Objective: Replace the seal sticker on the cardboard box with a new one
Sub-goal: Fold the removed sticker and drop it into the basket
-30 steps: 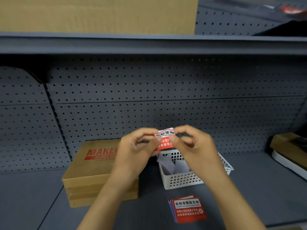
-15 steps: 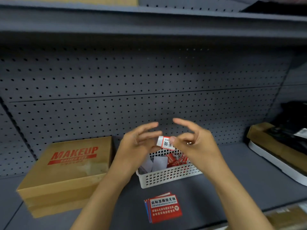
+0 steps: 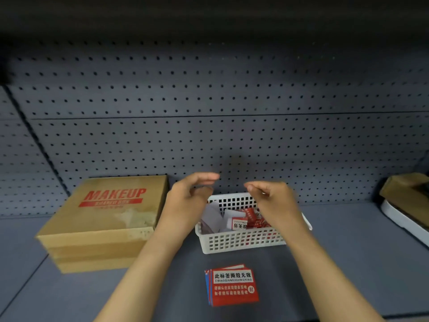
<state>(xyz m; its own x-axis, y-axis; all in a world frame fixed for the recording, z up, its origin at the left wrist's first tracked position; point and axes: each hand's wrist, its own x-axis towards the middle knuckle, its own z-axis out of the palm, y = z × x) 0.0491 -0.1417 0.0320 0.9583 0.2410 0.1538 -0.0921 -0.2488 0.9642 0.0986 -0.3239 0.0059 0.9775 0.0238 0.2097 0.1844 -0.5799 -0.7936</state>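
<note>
A brown cardboard box (image 3: 104, 219) printed MAKEUP in red sits on the shelf at the left, with a torn pale patch of sticker residue near its front right edge. My left hand (image 3: 188, 201) and my right hand (image 3: 274, 203) hover apart above a white plastic basket (image 3: 243, 242), both with fingers spread and nothing in them. A crumpled red and white sticker (image 3: 240, 225) lies inside the basket among white paper scraps and other red pieces. A small stack of new red seal stickers (image 3: 233, 285) lies flat on the shelf in front of the basket.
A grey pegboard wall (image 3: 232, 112) backs the shelf. At the far right a brown box (image 3: 406, 194) rests on a white tray (image 3: 404, 221). An upper shelf overhangs in shadow at the top.
The sticker that both hands pinched together has dropped into the basket. My hands have let go and moved apart. The view has shifted right and downward.
</note>
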